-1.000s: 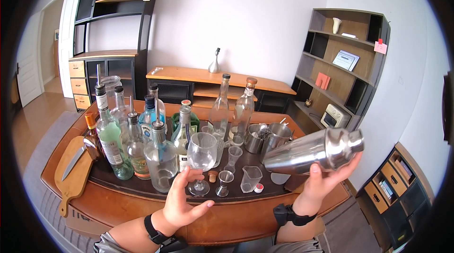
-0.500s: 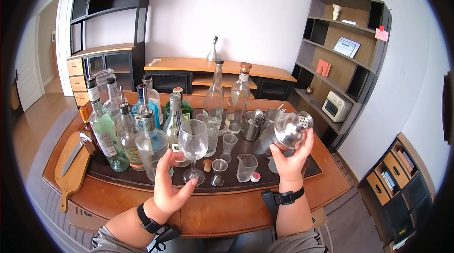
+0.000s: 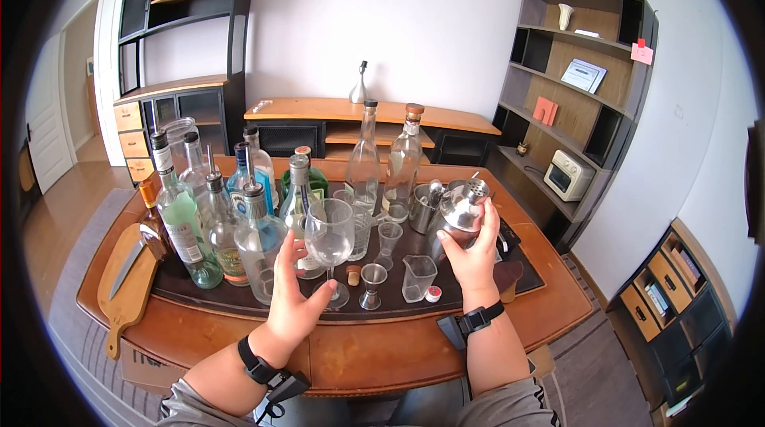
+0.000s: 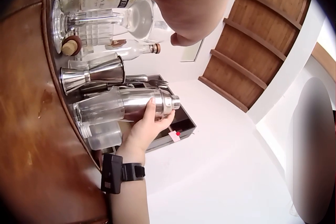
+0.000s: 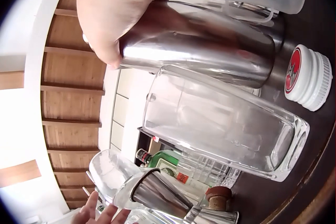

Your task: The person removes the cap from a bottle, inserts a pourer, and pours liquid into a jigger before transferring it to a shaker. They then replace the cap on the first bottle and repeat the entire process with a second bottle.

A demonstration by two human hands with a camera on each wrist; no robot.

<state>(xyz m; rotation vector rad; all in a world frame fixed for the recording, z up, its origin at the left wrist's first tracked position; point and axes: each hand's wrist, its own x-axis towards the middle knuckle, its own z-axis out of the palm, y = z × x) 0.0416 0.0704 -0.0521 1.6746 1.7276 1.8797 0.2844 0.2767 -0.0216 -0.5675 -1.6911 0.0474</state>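
Observation:
My right hand [image 3: 476,255] grips a steel cocktail shaker [image 3: 458,216] with a perforated strainer top, standing upright behind a small clear glass pitcher [image 3: 418,277]. In the right wrist view the shaker body [image 5: 199,40] shows beside the pitcher [image 5: 220,121]. My left hand [image 3: 293,295] has its fingers spread, thumb apart, close beside a stemmed wine glass [image 3: 329,236]. From the left wrist, the glass bowl [image 4: 142,20] partly hides behind that hand. A steel double jigger [image 3: 371,285] stands between the glass and the pitcher.
Several liquor bottles [image 3: 183,228] crowd the left side of the dark mat. A knife [image 3: 127,267] lies on a wooden board [image 3: 119,311] at far left. A red-and-white cap [image 3: 433,294], a cork stopper [image 3: 353,274] and a small hourglass-shaped measure [image 3: 388,245] stand nearby.
The shaker, held tilted in the air at the right a second ago, has swung down and left to upright behind the pitcher. My left hand stays beside the wine glass.

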